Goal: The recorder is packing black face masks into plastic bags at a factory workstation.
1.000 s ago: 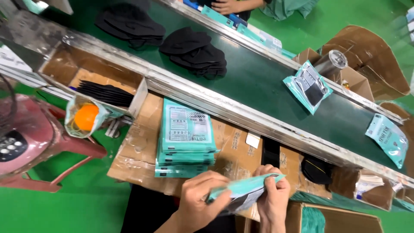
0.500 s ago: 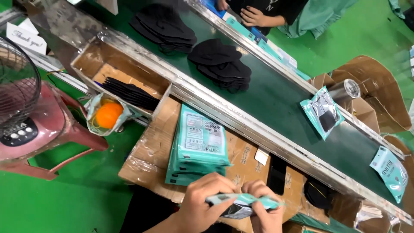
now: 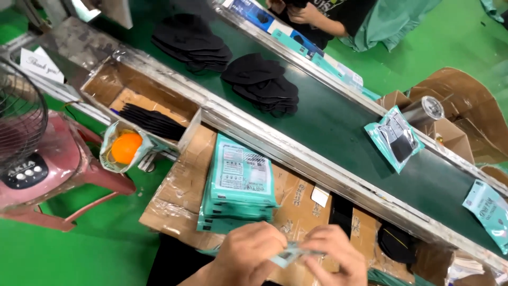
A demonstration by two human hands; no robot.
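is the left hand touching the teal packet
Touching: the head view shows the left hand and right hand both pinching the teal packet between their fingers.

Bright, even light from overhead, and the green floor [image 3: 79, 254] glows. Shadows are soft and short. There is glare on the conveyor's metal rail [image 3: 296, 153] and on the shiny teal packets [image 3: 241, 177]. Both hands [image 3: 291, 259] are smeared by motion blur at the bottom edge; the corners bend slightly.
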